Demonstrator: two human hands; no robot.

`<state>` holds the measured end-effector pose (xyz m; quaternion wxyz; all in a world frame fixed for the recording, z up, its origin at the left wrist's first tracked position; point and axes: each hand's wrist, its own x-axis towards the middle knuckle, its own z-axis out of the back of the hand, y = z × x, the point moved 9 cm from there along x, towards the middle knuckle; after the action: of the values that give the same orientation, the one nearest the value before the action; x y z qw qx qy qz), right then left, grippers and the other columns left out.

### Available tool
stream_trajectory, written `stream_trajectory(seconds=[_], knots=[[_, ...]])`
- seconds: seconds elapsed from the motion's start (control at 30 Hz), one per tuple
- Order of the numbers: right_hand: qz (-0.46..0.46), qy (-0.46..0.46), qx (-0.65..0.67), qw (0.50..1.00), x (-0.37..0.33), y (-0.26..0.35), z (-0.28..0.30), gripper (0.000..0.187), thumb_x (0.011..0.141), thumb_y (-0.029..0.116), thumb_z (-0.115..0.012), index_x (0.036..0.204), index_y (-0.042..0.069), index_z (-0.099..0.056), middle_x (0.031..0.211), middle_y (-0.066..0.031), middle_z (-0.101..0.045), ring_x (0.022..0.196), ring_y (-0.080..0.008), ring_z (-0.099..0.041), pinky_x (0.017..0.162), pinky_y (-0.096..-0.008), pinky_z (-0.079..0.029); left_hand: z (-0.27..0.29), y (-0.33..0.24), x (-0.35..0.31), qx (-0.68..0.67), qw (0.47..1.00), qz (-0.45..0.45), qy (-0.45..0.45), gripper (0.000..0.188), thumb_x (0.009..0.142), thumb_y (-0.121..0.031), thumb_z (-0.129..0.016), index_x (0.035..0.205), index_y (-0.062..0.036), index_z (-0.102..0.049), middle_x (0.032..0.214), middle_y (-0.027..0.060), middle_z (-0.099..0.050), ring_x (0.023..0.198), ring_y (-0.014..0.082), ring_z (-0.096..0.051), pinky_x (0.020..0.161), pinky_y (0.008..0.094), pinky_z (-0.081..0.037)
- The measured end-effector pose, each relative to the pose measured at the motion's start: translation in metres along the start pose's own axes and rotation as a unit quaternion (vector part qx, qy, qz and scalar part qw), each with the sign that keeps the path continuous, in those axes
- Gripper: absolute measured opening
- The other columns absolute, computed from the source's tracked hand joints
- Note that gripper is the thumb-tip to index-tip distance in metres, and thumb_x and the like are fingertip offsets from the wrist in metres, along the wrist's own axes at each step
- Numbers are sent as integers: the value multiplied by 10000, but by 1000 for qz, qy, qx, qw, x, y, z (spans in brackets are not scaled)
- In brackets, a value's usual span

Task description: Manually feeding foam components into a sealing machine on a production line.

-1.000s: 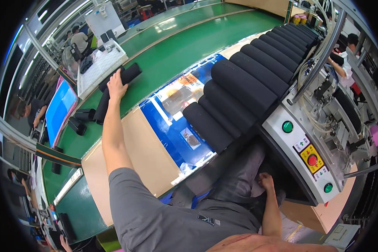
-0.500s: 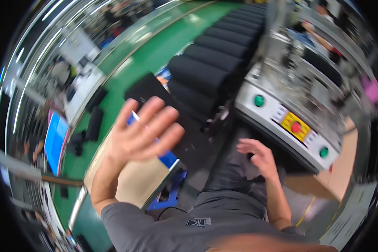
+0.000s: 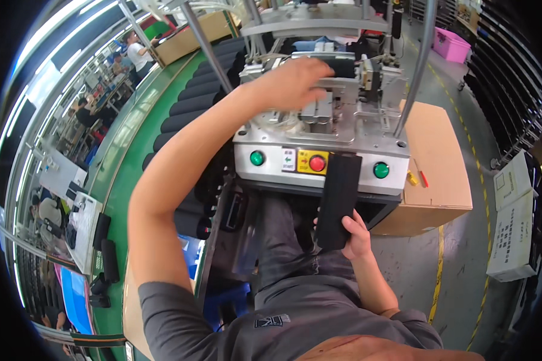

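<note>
My left hand (image 3: 298,83) reaches over the bench machine (image 3: 271,129), fingers stretched and thumb apart. Its fingertips are at the left end of a black cylinder (image 3: 343,67) lying in the metal fixture; whether they touch it I cannot tell. In front of the machine, my right hand (image 3: 358,236) grips the lower end of a long black bar-shaped piece (image 3: 340,198). That piece stands nearly upright in view, its top overlapping the front panel beside the red button (image 3: 317,163). Green buttons (image 3: 257,158) sit at both ends of the panel.
Several black rolls (image 3: 190,114) lie in a row left of the machine, beside a green floor strip. A cardboard box (image 3: 436,162) stands at the right, with a red-handled tool (image 3: 424,178) on it. Metal posts (image 3: 417,72) rise from the machine. A pink bin (image 3: 450,46) is farther back.
The view has swung toward the machine. My left hand, raised and spread at the left before, is now over the fixture. My right hand, empty before, now holds the black bar-shaped piece.
</note>
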<state>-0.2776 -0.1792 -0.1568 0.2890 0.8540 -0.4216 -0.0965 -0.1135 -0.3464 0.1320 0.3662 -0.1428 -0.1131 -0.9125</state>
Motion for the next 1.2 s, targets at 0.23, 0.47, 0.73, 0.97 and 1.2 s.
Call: stream_trajectory(seconds=[0.23, 0.47, 0.73, 0.97, 1.2], knots=[[98, -43, -13, 994, -43, 58, 34, 687, 1064, 394, -643, 1569, -50, -503, 1423, -252, -660, 1180, -415, -728, 984, -508, -613, -95, 139, 59, -22, 995, 84, 45, 515, 995, -313, -758, 1396, -4, -660, 1412, 180, -716, 1248, 418, -670, 1084, 478, -529], [140, -50, 52, 988, -37, 77, 70, 827, 1119, 673, -516, 1560, -27, -520, 1388, -228, -670, 1155, -397, -722, 989, -489, -598, -65, 94, 53, 82, 990, 89, -66, 641, 970, -242, -791, 1516, -7, -551, 1337, 234, -652, 1151, 429, -649, 1060, 479, -513], [205, -137, -312, 918, 22, 162, 53, 700, 1059, 358, -779, 1581, -26, -516, 1456, -176, -677, 1269, -317, -677, 1095, -424, -528, 41, -132, -120, 35, 989, 63, -131, 713, 672, -120, -837, 1350, -9, -647, 1303, 177, -621, 1083, 363, -631, 935, 423, -551], [342, -26, -824, 450, 146, 221, -146, 777, 875, 345, -870, 1567, 114, -603, 1391, -135, -701, 1233, -350, -680, 1089, -431, -515, -86, -194, -307, -277, 941, 187, 52, 772, 733, -287, -895, 1389, -20, -587, 1393, 130, -677, 1135, 324, -697, 995, 396, -557], [180, 35, -940, 287, 303, 220, -149, 745, 980, 240, -744, 1676, 179, -484, 1464, -151, -655, 1279, -377, -635, 1111, -459, -489, -124, -186, -340, -298, 931, 188, 92, 752, 773, -300, -903, 1405, -59, -576, 1292, 123, -682, 1086, 317, -695, 982, 399, -538]])
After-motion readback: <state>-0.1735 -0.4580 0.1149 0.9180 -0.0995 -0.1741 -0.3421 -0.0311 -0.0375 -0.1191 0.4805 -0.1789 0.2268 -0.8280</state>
